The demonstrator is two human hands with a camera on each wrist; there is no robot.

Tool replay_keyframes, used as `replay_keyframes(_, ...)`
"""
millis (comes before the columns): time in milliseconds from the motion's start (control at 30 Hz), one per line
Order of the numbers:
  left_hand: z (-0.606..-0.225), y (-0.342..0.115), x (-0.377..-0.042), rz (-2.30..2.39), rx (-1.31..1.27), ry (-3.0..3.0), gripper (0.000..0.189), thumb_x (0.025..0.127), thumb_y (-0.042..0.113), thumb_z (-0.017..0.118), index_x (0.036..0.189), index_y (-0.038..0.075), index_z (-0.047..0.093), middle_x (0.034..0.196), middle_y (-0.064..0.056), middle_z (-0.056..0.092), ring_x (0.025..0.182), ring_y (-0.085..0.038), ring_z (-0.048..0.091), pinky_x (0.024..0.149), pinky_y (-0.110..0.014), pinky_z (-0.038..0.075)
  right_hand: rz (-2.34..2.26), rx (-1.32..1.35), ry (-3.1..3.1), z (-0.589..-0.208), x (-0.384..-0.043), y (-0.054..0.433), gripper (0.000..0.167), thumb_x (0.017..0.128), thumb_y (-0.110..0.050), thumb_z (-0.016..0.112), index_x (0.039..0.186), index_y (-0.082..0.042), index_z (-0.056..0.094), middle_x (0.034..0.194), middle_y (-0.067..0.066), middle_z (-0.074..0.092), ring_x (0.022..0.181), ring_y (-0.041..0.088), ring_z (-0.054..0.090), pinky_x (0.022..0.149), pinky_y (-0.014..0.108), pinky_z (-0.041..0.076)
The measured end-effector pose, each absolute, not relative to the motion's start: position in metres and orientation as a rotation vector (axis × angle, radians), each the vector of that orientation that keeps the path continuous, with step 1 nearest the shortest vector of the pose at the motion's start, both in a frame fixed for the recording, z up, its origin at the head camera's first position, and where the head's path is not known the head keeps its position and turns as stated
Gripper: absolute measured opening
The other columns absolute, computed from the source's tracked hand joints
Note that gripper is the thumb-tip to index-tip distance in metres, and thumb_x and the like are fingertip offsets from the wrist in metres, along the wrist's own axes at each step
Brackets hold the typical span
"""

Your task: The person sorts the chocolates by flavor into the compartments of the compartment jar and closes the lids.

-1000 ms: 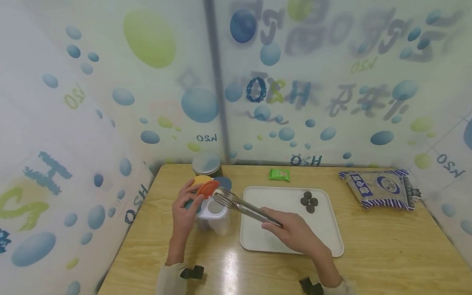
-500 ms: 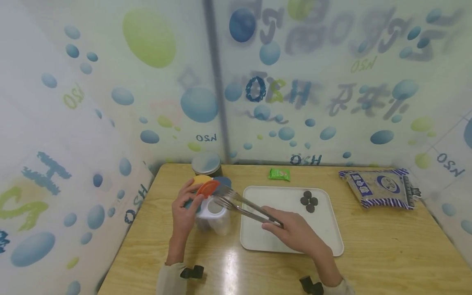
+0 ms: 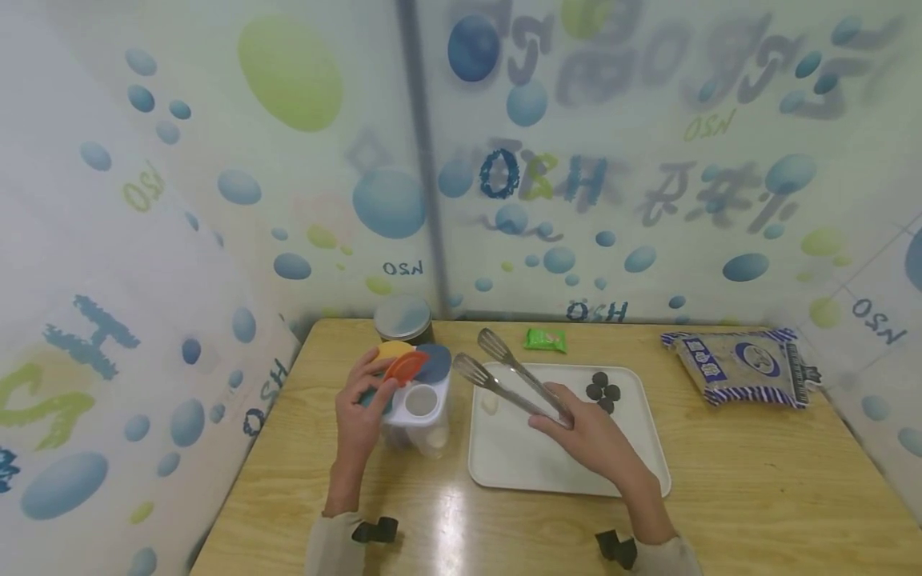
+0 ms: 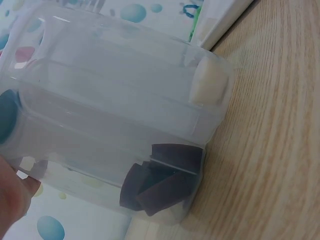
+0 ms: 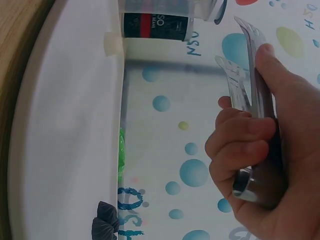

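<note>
My left hand (image 3: 362,402) pinches the raised orange lid (image 3: 406,367) of a clear divided container (image 3: 410,432). Its other lids are yellow (image 3: 395,350), blue (image 3: 434,363) and teal, and the round opening under the orange one is uncovered. Through the wall, the left wrist view shows a pale piece (image 4: 208,81) at the bottom of one compartment and several dark pieces (image 4: 167,182) in another. Metal tongs (image 3: 515,376) are gripped in my right hand (image 3: 587,432), their tips spread and holding nothing, above the white tray (image 3: 533,468).
On the tray lie another pale piece (image 3: 490,403) and several dark fluted pieces (image 3: 603,390). Behind the container stands a lidded can (image 3: 403,318). A green packet (image 3: 545,340) lies behind the tray, and a clipped bag (image 3: 742,368) lies at right.
The tongs spread apart at the opening, then my right hand carried them right, over the tray. The pale piece they held now shows inside the container. My left hand stays on the lid.
</note>
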State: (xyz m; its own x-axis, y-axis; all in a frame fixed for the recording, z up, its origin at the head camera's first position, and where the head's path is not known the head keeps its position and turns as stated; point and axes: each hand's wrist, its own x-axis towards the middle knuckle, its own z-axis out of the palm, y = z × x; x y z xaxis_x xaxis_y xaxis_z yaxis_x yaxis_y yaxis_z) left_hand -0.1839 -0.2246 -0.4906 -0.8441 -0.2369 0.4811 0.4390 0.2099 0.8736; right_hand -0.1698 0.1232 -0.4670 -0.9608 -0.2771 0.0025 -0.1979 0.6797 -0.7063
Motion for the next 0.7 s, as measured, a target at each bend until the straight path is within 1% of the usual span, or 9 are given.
replay_keyframes(67, -0.491, -0.225, -0.183, -1.683, -0.185, -1.964, 0.017, 0.088, -0.001, 0.072, 0.071, 0.000, 0.067, 0.120, -0.023, 0.068, 0.141, -0.026, 0.044, 0.117, -0.022, 0.030, -1.119, -0.409, 2.839, -0.472, -0.173, 0.123, 0.061, 0.094, -0.057, 0.059, 0.142, -0.021, 0.050, 0.090, 0.002, 0.065, 0.072, 0.012, 0.053, 0.062, 0.029, 0.043)
replay_keyframes(200, -0.491, -0.225, -0.183, -1.685, -0.177, -1.969, 0.018, 0.088, -0.001, 0.072, 0.071, 0.000, 0.067, 0.120, -0.022, 0.069, 0.141, -0.025, 0.044, 0.117, -0.023, 0.030, -1.072, -0.407, 2.903, -0.478, -0.177, 0.123, 0.058, 0.098, -0.055, 0.054, 0.138, -0.014, 0.052, 0.080, -0.002, 0.061, 0.066, 0.011, 0.050, 0.059, 0.028, 0.041)
replay_keyframes(267, -0.490, -0.225, -0.183, -1.685, -0.177, -1.973, 0.018, 0.088, -0.001, 0.072, 0.071, 0.000, 0.067, 0.121, -0.022, 0.068, 0.141, -0.025, 0.044, 0.117, -0.024, 0.029, -1.049, -0.386, 2.898, -0.481, -0.178, 0.123, 0.056, 0.099, -0.053, 0.053, 0.135, -0.009, 0.052, 0.079, -0.002, 0.061, 0.064, 0.010, 0.050, 0.058, 0.028, 0.041)
replay_keyframes(333, -0.490, -0.225, -0.183, -1.682, -0.183, -1.969, 0.018, 0.088, -0.001, 0.072, 0.071, 0.000, 0.067, 0.121, -0.022, 0.068, 0.141, -0.026, 0.044, 0.117, -0.025, 0.029, -1.028, -0.354, 2.875, -0.485, -0.179, 0.122, 0.052, 0.100, -0.048, 0.056, 0.130, -0.006, 0.050, 0.085, 0.000, 0.065, 0.065, 0.010, 0.052, 0.059, 0.028, 0.042)
replay_keyframes(400, -0.490, -0.225, -0.184, -1.682, -0.195, -1.960, 0.018, 0.088, -0.002, 0.072, 0.071, 0.000, 0.067, 0.120, -0.024, 0.068, 0.141, -0.028, 0.044, 0.117, -0.025, 0.030, -1.025, -0.297, 2.819, -0.488, -0.180, 0.121, 0.048, 0.099, -0.042, 0.060, 0.127, -0.005, 0.047, 0.087, 0.002, 0.066, 0.064, 0.011, 0.053, 0.059, 0.028, 0.042)
replay_keyframes(433, -0.490, -0.225, -0.184, -1.685, -0.202, -1.953, 0.018, 0.088, -0.003, 0.071, 0.071, -0.001, 0.067, 0.120, -0.024, 0.068, 0.141, -0.028, 0.044, 0.117, -0.026, 0.030, -1.021, -0.267, 2.789, -0.491, -0.180, 0.120, 0.047, 0.097, -0.040, 0.062, 0.125, -0.005, 0.047, 0.086, 0.003, 0.066, 0.064, 0.012, 0.053, 0.058, 0.028, 0.042)
replay_keyframes(500, -0.491, -0.225, -0.185, -1.693, -0.211, -1.939, 0.017, 0.087, -0.004, 0.071, 0.071, -0.001, 0.067, 0.119, -0.026, 0.068, 0.140, -0.029, 0.044, 0.117, -0.026, 0.030, -1.007, -0.232, 2.737, -0.494, -0.181, 0.118, 0.045, 0.093, -0.035, 0.066, 0.120, -0.006, 0.046, 0.078, 0.003, 0.063, 0.061, 0.013, 0.051, 0.055, 0.028, 0.039)
replay_keyframes(600, -0.492, -0.225, -0.185, -1.697, -0.222, -1.928, 0.017, 0.087, -0.005, 0.071, 0.070, -0.002, 0.067, 0.118, -0.026, 0.068, 0.140, -0.029, 0.045, 0.117, -0.027, 0.031, -0.959, -0.224, 2.698, -0.500, -0.181, 0.116, 0.043, 0.087, -0.037, 0.072, 0.111, -0.009, 0.050, 0.068, 0.001, 0.055, 0.057, 0.014, 0.046, 0.052, 0.028, 0.035)
replay_keyframes(700, -0.492, -0.224, -0.185, -1.689, -0.230, -1.924, 0.017, 0.087, -0.005, 0.071, 0.071, -0.002, 0.066, 0.118, -0.026, 0.068, 0.139, -0.029, 0.045, 0.117, -0.028, 0.031, -0.904, -0.245, 2.689, -0.506, -0.180, 0.116, 0.041, 0.084, -0.045, 0.076, 0.096, -0.012, 0.053, 0.065, -0.001, 0.050, 0.057, 0.013, 0.044, 0.051, 0.028, 0.033)
